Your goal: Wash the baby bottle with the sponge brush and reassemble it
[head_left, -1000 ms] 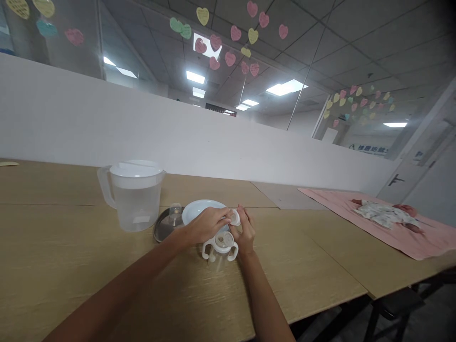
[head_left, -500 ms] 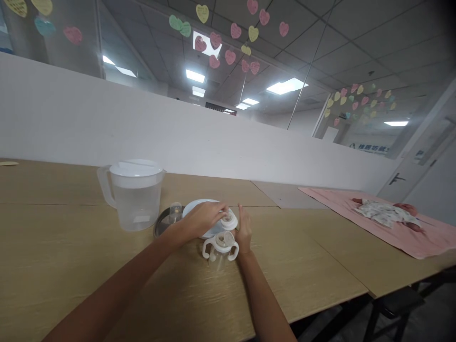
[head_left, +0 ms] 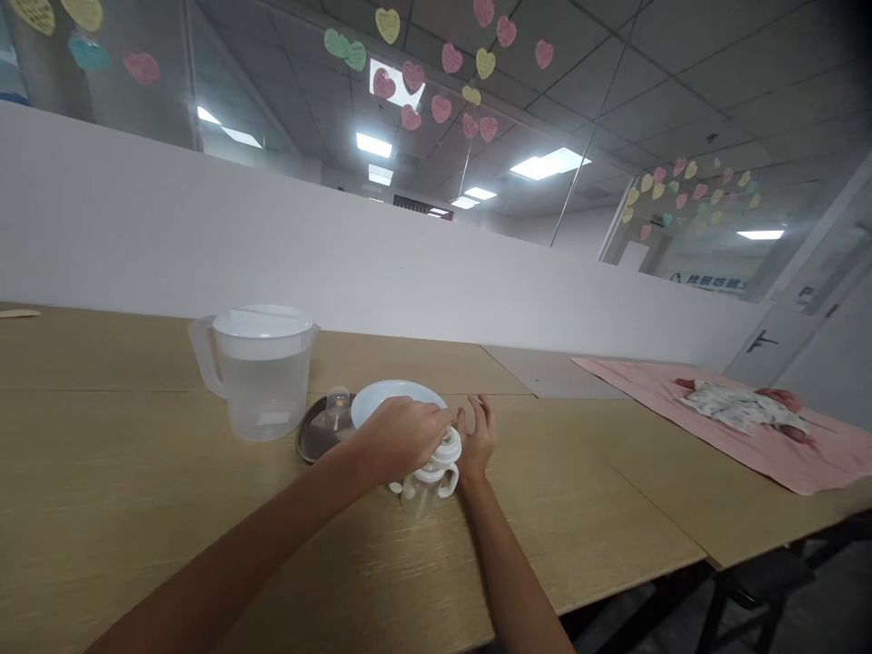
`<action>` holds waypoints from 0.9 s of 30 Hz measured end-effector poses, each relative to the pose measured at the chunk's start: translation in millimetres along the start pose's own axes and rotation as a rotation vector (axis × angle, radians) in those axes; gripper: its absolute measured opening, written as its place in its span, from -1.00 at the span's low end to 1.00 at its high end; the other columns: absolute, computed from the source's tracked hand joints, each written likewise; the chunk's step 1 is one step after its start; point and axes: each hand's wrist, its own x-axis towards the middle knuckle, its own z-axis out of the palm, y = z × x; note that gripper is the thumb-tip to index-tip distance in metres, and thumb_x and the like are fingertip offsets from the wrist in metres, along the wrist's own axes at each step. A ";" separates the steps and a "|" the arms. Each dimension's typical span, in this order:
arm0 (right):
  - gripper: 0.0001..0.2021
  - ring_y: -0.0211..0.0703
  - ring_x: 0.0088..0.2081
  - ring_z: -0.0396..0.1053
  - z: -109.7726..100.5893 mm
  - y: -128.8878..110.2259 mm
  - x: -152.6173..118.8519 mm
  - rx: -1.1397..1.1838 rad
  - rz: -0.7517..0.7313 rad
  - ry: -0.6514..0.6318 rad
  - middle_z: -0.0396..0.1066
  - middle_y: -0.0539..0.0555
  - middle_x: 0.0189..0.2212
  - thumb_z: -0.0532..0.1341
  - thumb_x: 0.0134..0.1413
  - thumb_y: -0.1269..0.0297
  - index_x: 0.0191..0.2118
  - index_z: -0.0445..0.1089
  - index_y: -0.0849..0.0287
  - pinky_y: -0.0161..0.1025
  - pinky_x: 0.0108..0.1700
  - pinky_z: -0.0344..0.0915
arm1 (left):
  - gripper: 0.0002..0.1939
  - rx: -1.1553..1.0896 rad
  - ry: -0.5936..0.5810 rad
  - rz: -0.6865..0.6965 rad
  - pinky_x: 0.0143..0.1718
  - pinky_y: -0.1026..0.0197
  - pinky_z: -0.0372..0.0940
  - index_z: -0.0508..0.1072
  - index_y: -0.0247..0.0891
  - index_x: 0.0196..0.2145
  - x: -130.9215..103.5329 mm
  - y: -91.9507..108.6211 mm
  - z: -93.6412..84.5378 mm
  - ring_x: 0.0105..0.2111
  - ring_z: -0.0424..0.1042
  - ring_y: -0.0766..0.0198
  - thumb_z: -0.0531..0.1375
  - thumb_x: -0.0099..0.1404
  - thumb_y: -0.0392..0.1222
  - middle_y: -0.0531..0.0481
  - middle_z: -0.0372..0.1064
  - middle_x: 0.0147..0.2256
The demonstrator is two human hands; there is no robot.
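Observation:
My left hand (head_left: 401,438) is closed on a white bottle collar (head_left: 448,445), which it holds just above the mouth of a clear baby bottle (head_left: 423,498). Whether the collar touches the rim I cannot tell. White handles stick out on both sides of the bottle, which stands upright on the table. To the right of the collar, my right hand (head_left: 479,443) is raised with its fingers apart and slightly curled; nothing shows in it. Behind my left hand lies a white plate (head_left: 388,392), partly covered. A clear dome cap (head_left: 338,409) stands on a dark round tray (head_left: 310,445).
A lidded translucent pitcher (head_left: 265,372) of water stands at the left. To the far right a baby doll (head_left: 732,407) lies on a pink cloth (head_left: 654,413). The brown table (head_left: 579,509) ends in front, with a dark stool (head_left: 763,577) below it.
My left hand has brought the collar down and nearer, from behind the bottle to over its top. My right hand has opened and moved slightly right, away from the collar.

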 end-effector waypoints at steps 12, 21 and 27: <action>-0.76 -0.14 -0.11 0.33 -0.1 0.0 2.5 0.020 0.015 0.003 0.34 0.20 -0.18 0.03 0.19 0.28 -0.19 0.41 0.23 -0.16 -0.09 0.29 | -0.75 0.030 0.004 0.045 -0.45 0.23 0.17 0.48 -0.24 -0.26 0.2 -7.6 2.3 -0.37 0.42 0.19 0.02 0.26 -0.36 -0.06 0.44 -0.36; -0.74 -0.18 -0.23 0.34 -1.5 -0.5 2.9 0.039 0.041 -0.023 0.36 0.19 -0.23 0.02 0.18 0.27 -0.22 0.42 0.24 -0.20 -0.14 0.28 | -0.73 -0.114 -0.026 0.054 -0.37 0.26 0.19 0.46 -0.19 -0.25 -4.0 -11.6 4.0 -0.32 0.40 0.23 -0.03 0.29 -0.30 -0.02 0.41 -0.29; -0.71 -0.19 -0.33 0.33 -7.2 -3.3 2.7 0.105 0.166 -0.090 0.41 0.12 -0.38 0.02 0.17 0.17 -0.24 0.40 0.25 -0.21 -0.19 0.26 | -0.80 -0.387 -0.102 0.003 -0.29 0.28 0.21 0.38 -0.21 -0.19 -4.2 -17.7 13.0 -0.26 0.39 0.24 0.06 0.24 -0.22 0.01 0.42 -0.22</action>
